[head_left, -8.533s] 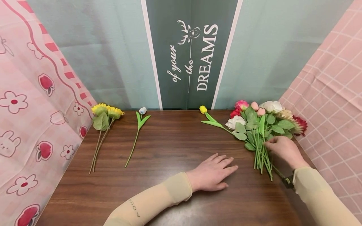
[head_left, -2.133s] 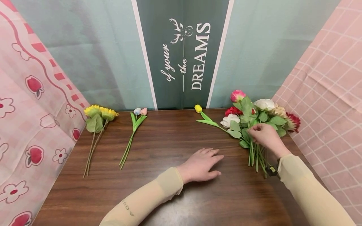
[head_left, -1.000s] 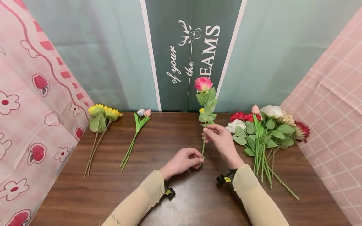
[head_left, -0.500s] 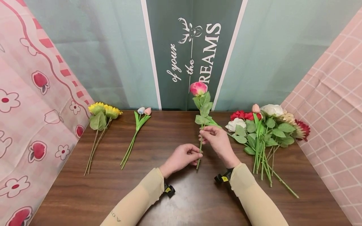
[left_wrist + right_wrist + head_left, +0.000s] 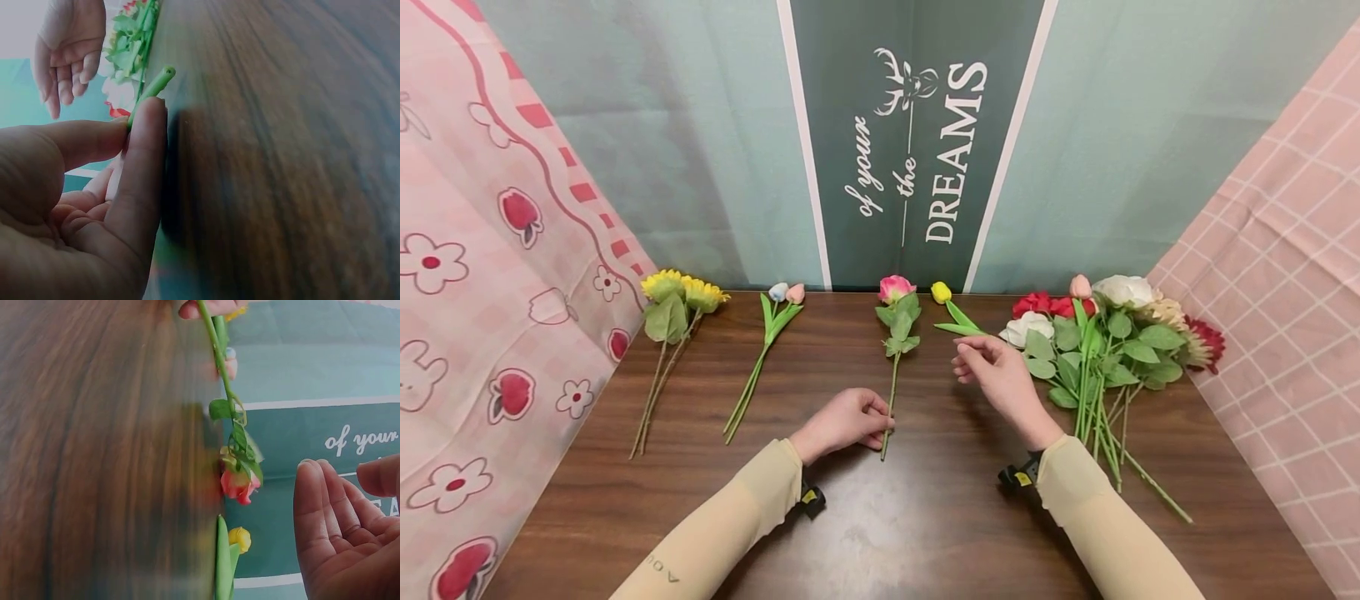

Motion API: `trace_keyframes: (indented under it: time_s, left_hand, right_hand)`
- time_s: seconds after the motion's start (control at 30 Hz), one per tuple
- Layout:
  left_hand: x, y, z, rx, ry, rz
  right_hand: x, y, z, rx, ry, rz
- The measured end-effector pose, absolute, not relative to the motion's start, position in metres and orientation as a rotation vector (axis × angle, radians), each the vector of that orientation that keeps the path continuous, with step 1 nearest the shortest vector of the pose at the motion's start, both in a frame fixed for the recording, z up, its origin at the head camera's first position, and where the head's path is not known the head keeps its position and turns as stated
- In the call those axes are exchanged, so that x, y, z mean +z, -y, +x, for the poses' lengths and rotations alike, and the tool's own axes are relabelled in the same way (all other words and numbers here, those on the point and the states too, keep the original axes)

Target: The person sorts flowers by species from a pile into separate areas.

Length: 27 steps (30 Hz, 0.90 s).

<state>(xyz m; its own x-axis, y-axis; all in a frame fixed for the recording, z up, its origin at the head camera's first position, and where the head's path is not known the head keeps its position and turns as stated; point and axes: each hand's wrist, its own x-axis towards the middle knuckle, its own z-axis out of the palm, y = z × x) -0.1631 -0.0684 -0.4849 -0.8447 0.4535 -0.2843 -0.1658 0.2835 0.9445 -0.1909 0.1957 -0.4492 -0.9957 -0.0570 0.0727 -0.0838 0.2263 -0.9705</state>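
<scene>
Basically, left hand point(image 5: 846, 422) has a pinching grip on the rose point(image 5: 900, 323); right hand point(image 5: 1003, 382), grip loose, hovers right of it.

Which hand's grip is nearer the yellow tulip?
Right: the right hand hovers by the yellow tulip; the left hand is farther left, pinching the pink flower by its stem.

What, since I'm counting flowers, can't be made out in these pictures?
Head view: lower stem of the yellow tulip, hidden by the right hand and flower pile.
Head view: number of flowers in that pile, hidden by overlapping leaves.
Left wrist view: bloom of the pink flower, hidden behind the left hand.
Right wrist view: some lettering, behind the right hand.
</scene>
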Motion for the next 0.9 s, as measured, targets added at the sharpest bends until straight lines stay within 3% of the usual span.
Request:
trace_keyframes:
  time_s: [0.6,0.9]
  left_hand:
    - [-0.469,0.062,-0.16,1.404,-2.309,0.354]
    - [-0.447,0.041,-0.158,0.927,-2.74,0.805]
  right_hand:
    - [-0.452,-0.224,-0.178,1.699,2.674,0.17]
    - [-0.439,-0.279,-0.177,1.449,2.789,0.108]
